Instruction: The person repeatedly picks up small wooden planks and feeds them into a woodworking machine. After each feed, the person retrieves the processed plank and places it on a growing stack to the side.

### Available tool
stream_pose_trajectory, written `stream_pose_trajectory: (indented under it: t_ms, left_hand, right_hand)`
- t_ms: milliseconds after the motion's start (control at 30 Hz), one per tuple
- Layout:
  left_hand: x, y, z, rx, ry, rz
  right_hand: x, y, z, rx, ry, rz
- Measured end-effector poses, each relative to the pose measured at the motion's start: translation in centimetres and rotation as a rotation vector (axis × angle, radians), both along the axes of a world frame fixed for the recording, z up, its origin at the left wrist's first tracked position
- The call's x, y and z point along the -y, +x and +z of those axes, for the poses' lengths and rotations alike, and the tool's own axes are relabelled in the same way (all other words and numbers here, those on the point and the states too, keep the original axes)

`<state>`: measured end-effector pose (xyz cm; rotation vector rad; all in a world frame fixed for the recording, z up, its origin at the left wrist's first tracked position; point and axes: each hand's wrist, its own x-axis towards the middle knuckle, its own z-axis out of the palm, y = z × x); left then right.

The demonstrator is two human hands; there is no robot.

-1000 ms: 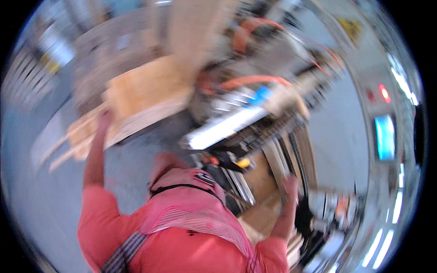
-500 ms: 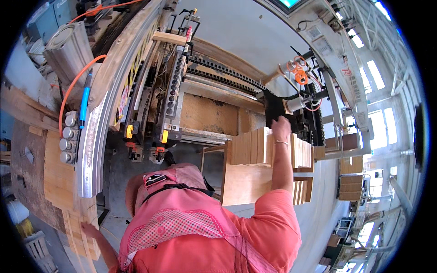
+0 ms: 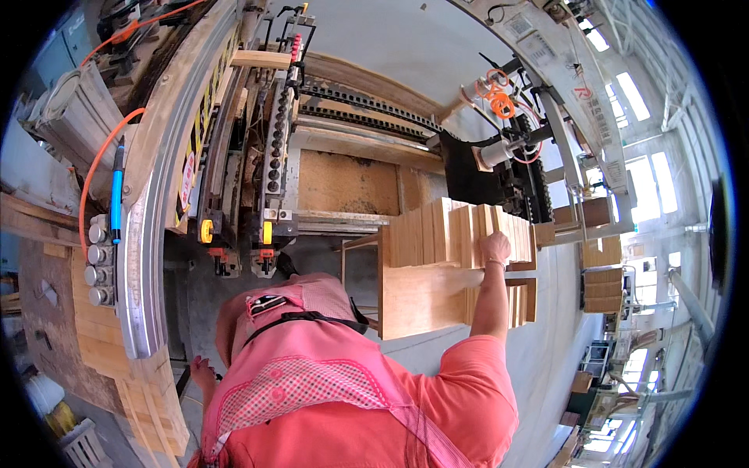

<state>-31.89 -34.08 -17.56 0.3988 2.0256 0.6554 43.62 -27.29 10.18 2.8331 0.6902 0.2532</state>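
Observation:
My right hand (image 3: 495,248) is closed at the near ends of several upright pale wooden boards (image 3: 421,234), which stand side by side in a row. Its fingers seem to grip one board, though their tips are partly hidden. Below the row is a wooden stand (image 3: 425,300) with a broad flat panel facing me. My left hand (image 3: 203,372) hangs low at my left side, fingers loosely apart, holding nothing. The nearest thing to it is a stack of long wooden pieces (image 3: 152,402), which it does not touch.
Ahead stands a machine with a chain conveyor (image 3: 367,109) and a row of black rollers (image 3: 275,148). A metal rail (image 3: 144,273) and an orange hose (image 3: 97,168) are at the left. More stacked boards (image 3: 603,290) lie farther right.
My right hand has come nearer along the board row, from the far edge to the near ends. My left hand has left the wooden stack and moved right. The view has shifted slightly.

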Motion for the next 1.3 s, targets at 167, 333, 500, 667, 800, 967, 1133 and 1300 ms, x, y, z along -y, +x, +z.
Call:
stream_pose_trajectory:
  t_ms: [167,333,500,667,800,967,1133,1300]
  left_hand:
    - [-1.0,0.3,-0.7,0.146,0.109,0.208]
    - [-1.3,0.8,-0.8,0.148,0.105,0.094]
    - [-3.0,3.0,-0.4,0.203,0.138,0.161]
    - [-9.3,8.6,4.0,0.266,0.339,0.165]
    - [-14.8,15.1,11.0,0.296,0.507,0.096]
    - [-19.1,21.0,14.4,0.284,0.535,0.08]
    - [-20.8,24.8,17.3,0.317,0.489,0.136]
    - [-21.2,26.6,19.0,0.261,0.445,0.194]
  right_hand:
    - [-0.2,-0.4,0.4,-0.004,0.017,-0.006]
    - [-1.2,-1.0,0.8,0.039,0.085,0.025]
    - [-8.2,-5.1,2.9,-0.056,0.267,0.448]
    - [-24.2,-11.6,1.8,-0.322,0.323,0.989]
    - [-38.2,-18.1,-0.3,-0.329,0.31,1.306]
    - [-51.8,-25.5,-1.7,-0.254,0.177,1.475]
    - [-60.0,-28.2,-5.5,-0.263,0.219,1.593]
    - [-62.4,-30.1,-6.0,-0.334,-0.029,1.52]
